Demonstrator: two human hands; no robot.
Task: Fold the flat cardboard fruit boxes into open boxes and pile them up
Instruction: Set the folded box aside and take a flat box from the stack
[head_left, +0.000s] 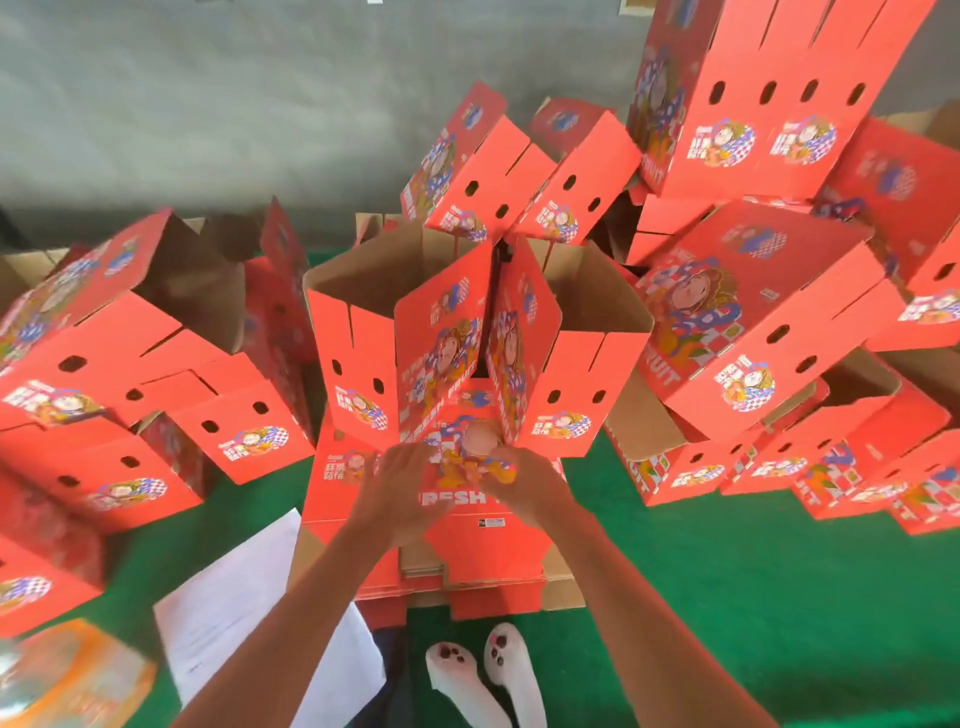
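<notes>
A half-folded red fruit box (478, 332) stands in front of me on a stack of flat red boxes (457, 566). Two of its flaps rise upright side by side in the middle. Its near flap, printed FRESH FRUIT, lies toward me. My left hand (402, 488) presses flat on that near flap with spread fingers. My right hand (519, 475) rests on the same flap, its fingers curved over the printed picture; whether they grip an edge is unclear.
Folded red boxes are piled at the left (119, 384), behind (498, 176) and at the right (769, 322), with a tall stack (769, 93) at back right. A white sheet (234, 613) lies on the green floor (727, 571). My white slippers (488, 675) show below.
</notes>
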